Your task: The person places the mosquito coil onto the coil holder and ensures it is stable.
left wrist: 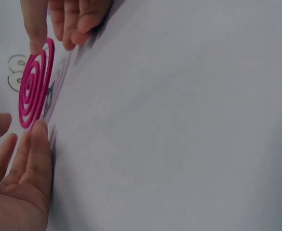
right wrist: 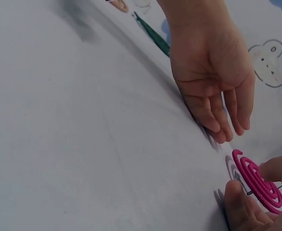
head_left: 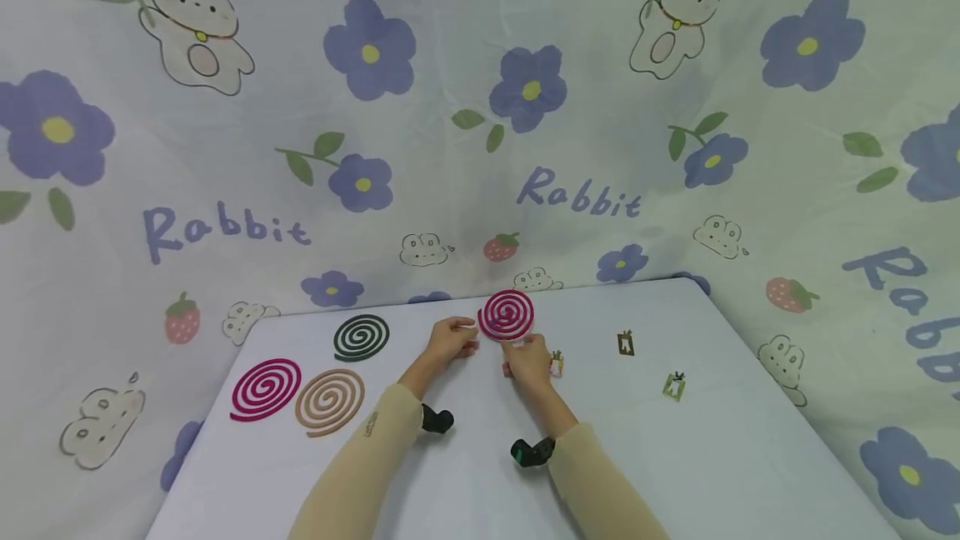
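A pink mosquito coil (head_left: 507, 315) stands raised above the white table at its far middle; in the left wrist view its shadow falls below it. Something small and dark, perhaps a stand (right wrist: 249, 193), shows under the coil. My right hand (head_left: 527, 363) pinches the coil's near edge, one digit over it and the other fingers lower down. On the opposite side, my left hand (head_left: 452, 340) has loosely bent fingers at the coil's edge; the left wrist view shows its fingertips (left wrist: 39, 129) close to the rim, and whether they touch is unclear.
At left lie another pink coil (head_left: 266, 390), a tan coil (head_left: 330, 402) and a dark green coil (head_left: 362, 337). Small metal stands lie at right: a brown one (head_left: 626, 343), a greenish one (head_left: 674, 387) and one (head_left: 557, 363) beside my right hand. A rabbit-print cloth (head_left: 442, 123) hangs behind.
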A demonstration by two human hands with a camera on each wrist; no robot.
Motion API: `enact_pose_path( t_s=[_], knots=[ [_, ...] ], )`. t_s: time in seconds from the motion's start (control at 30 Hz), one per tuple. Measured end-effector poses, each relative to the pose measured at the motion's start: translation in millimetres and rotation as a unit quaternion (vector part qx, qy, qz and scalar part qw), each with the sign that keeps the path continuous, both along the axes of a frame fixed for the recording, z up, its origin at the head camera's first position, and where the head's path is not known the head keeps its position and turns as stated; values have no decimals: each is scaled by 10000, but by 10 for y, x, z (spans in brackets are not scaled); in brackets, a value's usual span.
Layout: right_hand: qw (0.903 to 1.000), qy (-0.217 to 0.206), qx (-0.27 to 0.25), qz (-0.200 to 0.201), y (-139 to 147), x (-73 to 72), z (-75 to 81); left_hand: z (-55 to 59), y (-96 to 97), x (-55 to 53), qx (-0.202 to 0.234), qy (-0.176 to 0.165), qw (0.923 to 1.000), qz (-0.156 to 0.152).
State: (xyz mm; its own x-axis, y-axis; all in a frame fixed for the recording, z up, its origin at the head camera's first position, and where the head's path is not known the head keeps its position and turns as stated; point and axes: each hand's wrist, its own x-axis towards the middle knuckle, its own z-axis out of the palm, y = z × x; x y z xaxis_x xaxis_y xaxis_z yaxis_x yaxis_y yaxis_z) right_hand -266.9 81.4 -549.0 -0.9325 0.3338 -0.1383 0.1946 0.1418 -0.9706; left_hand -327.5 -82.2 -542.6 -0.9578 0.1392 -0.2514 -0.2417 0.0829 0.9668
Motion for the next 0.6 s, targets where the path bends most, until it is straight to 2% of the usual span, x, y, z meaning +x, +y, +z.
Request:
enact_pose_path(
  t_s=[0.23, 0.6],
  knots=[
    [9997, 15, -33, 240, -50, 89, 6, 1, -53, 118, -188, 148, 9994, -233],
    [9989, -8, -220, 407, -139, 288, 12, 24, -90, 380, -306, 344, 9961, -752]
  ],
)
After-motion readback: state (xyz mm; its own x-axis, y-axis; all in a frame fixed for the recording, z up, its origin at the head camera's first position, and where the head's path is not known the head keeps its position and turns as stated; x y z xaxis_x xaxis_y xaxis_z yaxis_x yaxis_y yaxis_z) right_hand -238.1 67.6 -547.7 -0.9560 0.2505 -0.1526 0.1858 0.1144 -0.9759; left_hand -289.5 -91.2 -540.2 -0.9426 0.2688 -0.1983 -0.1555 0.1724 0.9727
